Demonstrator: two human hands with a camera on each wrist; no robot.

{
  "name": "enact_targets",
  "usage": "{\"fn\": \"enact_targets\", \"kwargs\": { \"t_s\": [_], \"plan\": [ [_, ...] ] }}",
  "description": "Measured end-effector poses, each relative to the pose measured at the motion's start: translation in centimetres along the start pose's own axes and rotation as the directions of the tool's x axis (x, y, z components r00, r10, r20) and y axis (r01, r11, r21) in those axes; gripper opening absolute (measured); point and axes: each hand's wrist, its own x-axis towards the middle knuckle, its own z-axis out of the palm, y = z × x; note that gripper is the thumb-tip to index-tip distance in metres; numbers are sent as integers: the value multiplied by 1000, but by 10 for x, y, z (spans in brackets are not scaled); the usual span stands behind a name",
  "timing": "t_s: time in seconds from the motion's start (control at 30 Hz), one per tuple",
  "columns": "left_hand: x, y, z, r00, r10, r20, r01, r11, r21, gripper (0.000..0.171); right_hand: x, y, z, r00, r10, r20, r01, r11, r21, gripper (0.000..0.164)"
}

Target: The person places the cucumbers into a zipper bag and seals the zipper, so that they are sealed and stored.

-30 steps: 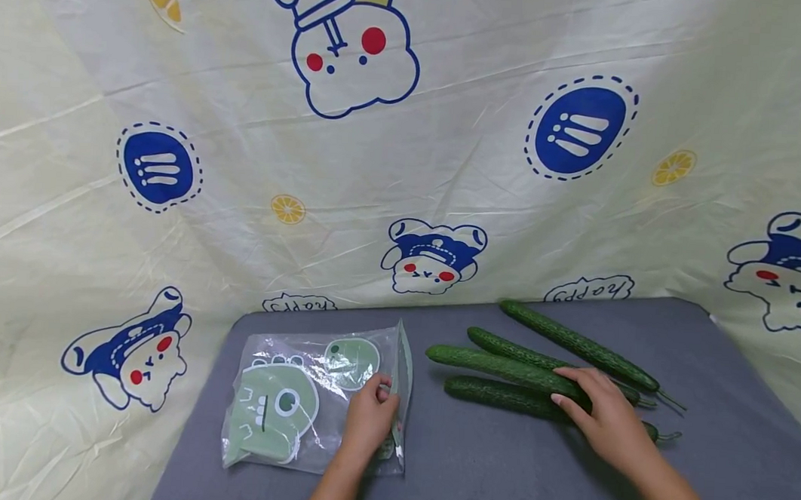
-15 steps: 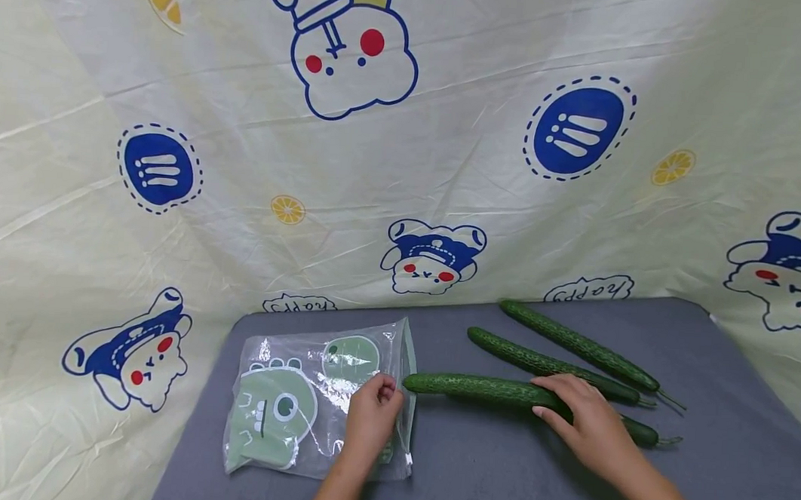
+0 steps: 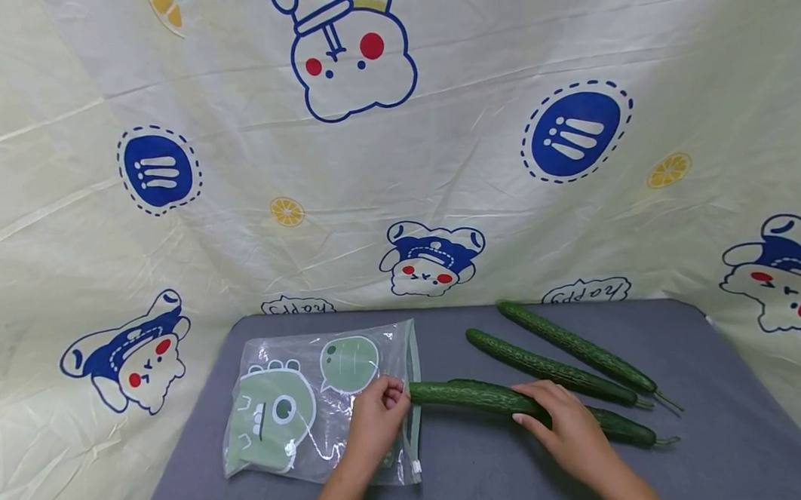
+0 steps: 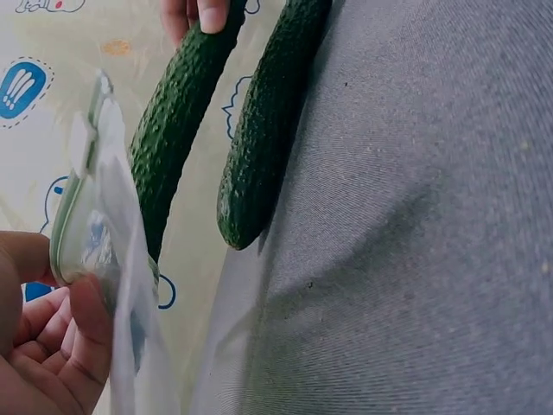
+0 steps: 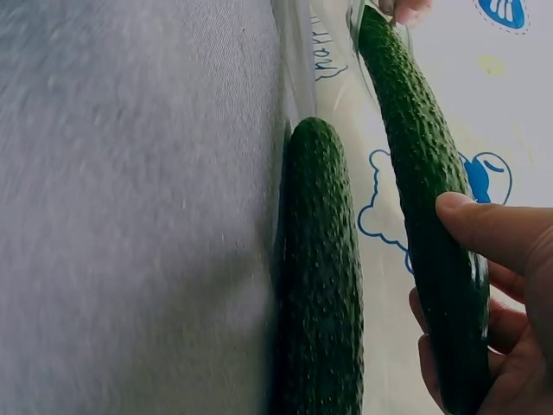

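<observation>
My left hand [image 3: 377,415] pinches the open edge of a clear zip bag [image 3: 280,349] printed with a green cartoon creature. In the left wrist view, thumb and finger hold the bag's rim [image 4: 73,216] apart. My right hand [image 3: 561,424] grips a long green cucumber [image 3: 474,396] near one end, thumb on one side and fingers on the other. The cucumber's far tip is right at the bag's mouth, and the right wrist view shows that tip inside the clear film. Below the held cucumber, another cucumber [image 5: 321,285] lies on the table.
Two more cucumbers, a middle one [image 3: 551,367] and a rear one [image 3: 579,346], lie slanted towards the back right of the grey cloth-covered table [image 3: 483,481]. A pale printed curtain [image 3: 243,136] hangs behind the table's back edge.
My right hand has lifted one cucumber off the group and carried it left to the bag's mouth. My left hand has shifted slightly right, and the bag's edge stands wider.
</observation>
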Motion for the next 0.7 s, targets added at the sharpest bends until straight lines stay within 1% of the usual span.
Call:
{"fn": "enact_targets", "kwargs": {
  "t_s": [0.1, 0.3, 0.43, 0.6, 0.7],
  "plan": [
    [-2, 2, 1, 1000, -2, 26, 3, 1000, -17, 5, 1, -3, 4, 1000, 16, 12, -16, 1000, 13, 44],
    [-7, 7, 3, 993, -17, 114, 29, 994, -104, 8, 3, -12, 13, 998, 40, 50, -43, 998, 50, 43],
    [-9, 9, 4, 992, -24, 124, 38, 992, -116, 7, 4, -18, 19, 997, 56, 61, -59, 996, 59, 42],
    [-11, 10, 6, 990, -17, 137, 30, 995, -97, 4, 6, -25, 26, 994, 71, 79, -77, 993, 84, 42],
    [-11, 10, 6, 989, -21, 144, 34, 995, -91, 4, 7, -28, 31, 996, 65, 68, -72, 992, 99, 42]
  ]
}}
